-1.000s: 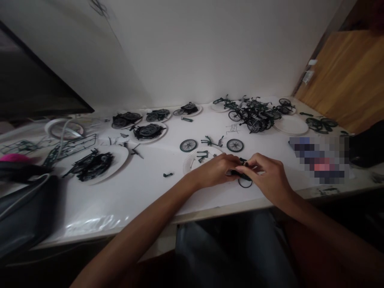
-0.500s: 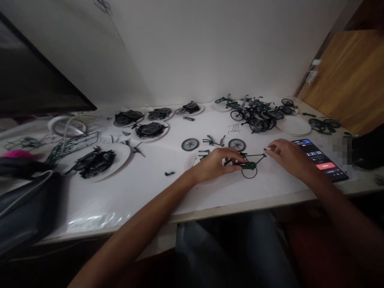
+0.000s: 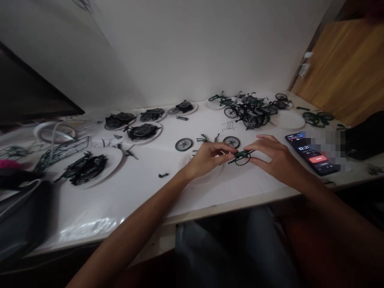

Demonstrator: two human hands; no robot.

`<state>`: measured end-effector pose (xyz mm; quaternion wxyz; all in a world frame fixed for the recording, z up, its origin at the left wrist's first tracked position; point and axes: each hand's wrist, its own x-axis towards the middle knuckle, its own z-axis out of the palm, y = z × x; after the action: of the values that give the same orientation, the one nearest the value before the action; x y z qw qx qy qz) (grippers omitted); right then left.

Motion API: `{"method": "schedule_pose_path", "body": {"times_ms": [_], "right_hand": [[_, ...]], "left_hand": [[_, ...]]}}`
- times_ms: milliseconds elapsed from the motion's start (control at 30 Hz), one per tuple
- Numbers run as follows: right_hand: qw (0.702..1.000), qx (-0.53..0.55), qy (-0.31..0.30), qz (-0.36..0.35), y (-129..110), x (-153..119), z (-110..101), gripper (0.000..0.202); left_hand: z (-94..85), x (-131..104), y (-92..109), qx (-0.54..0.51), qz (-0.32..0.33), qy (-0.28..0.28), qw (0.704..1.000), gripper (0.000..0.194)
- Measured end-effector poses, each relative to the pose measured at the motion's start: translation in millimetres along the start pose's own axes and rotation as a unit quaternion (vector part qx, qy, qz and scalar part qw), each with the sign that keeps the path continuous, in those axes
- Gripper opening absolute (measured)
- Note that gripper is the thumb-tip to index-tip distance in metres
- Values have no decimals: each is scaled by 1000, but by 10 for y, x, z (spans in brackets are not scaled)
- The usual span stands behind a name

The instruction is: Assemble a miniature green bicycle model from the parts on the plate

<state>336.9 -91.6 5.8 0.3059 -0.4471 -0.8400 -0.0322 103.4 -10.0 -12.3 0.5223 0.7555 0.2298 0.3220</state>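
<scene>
One green bicycle part (image 3: 241,154), right of frame centre: pinched by left hand (image 3: 207,159); right hand (image 3: 274,157) at its right end, grip unclear. Best braced lightly, without bending.

Passage lies open along the near-left tabletop (image 3: 132,196) — the left hand (image 3: 208,161), right hand (image 3: 275,159) and green bicycle frame (image 3: 242,154) fill the middle; heaped toy bicycles (image 3: 249,112) block far right, a phone (image 3: 310,154) the right.

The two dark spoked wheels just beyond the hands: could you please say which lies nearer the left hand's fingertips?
The dark spoked wheel on the pair's right, just beyond the left hand's fingertips; the other wheel lies well left of them.
</scene>
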Motion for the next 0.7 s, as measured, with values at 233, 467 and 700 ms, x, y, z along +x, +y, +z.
{"method": "schedule_pose_path", "body": {"times_ms": [233,467,700], "right_hand": [[999,-20,27,8,-9,12,78,14],[999,-39,27,4,-114,44,108,10],[999,-46,7,9,-132,27,136,13]], "left_hand": [[137,-59,48,299,232,51,924,34],[210,-55,26,414,279,103,861,10],[228,-62,31,440,290,106,843,10]]}}
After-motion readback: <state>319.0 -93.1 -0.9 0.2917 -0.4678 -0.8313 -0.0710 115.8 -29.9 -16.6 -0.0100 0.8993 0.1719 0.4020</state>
